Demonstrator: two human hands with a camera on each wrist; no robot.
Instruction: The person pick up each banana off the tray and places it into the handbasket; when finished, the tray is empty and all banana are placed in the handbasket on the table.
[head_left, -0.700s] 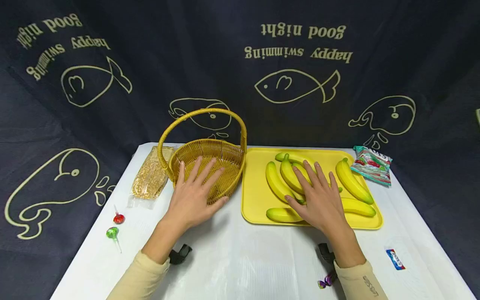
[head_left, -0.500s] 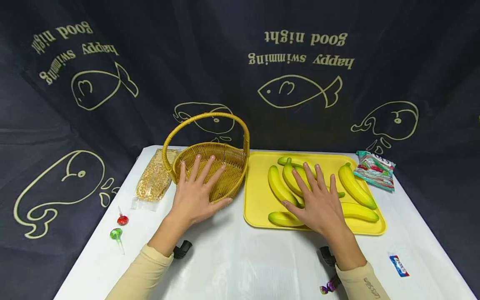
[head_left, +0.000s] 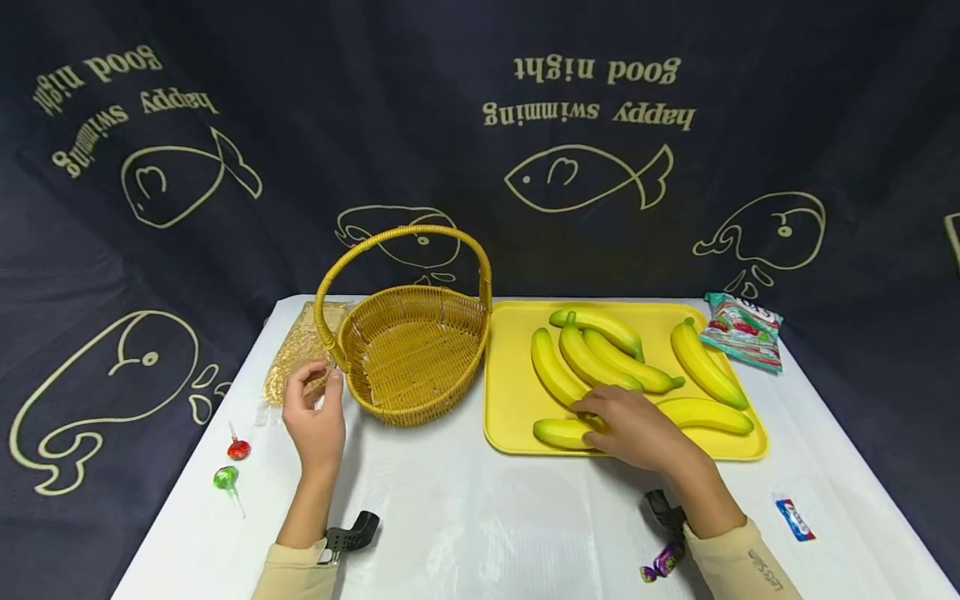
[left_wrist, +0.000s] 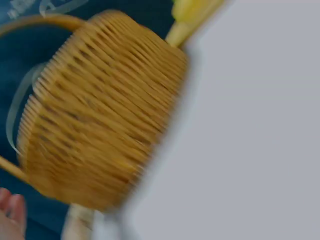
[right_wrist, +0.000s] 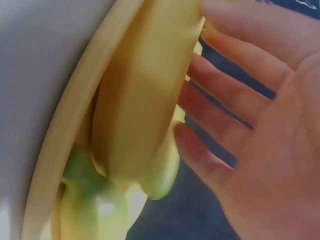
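My left hand (head_left: 315,425) is raised beside the left foot of the arched handle on a woven basket (head_left: 420,367), fingers loosely bent. In the left wrist view, the fingers (left_wrist: 12,212) show at the lower left corner, apart from the basket's blurred side (left_wrist: 105,105). Over the front of a yellow tray (head_left: 510,367), my right hand (head_left: 630,425) reaches down to the front banana (head_left: 562,433), hiding its middle. The right wrist view has fairly straight fingers (right_wrist: 225,100) with their tips at a banana's edge (right_wrist: 145,90). Several other bananas (head_left: 577,354) lie behind it.
Left of the basket lies a clear bag of golden grains (head_left: 292,350), with a red lollipop (head_left: 238,450) and a green lollipop (head_left: 225,477) nearer. To the right are a teal snack bag (head_left: 744,332), a blue-red packet (head_left: 795,520) and a purple-wrapped candy (head_left: 666,560).
Both hands were spread flat with fingers apart. The left has moved left, off the front of the basket, and its fingers have bent; the right has drawn back and lowered toward the front banana.
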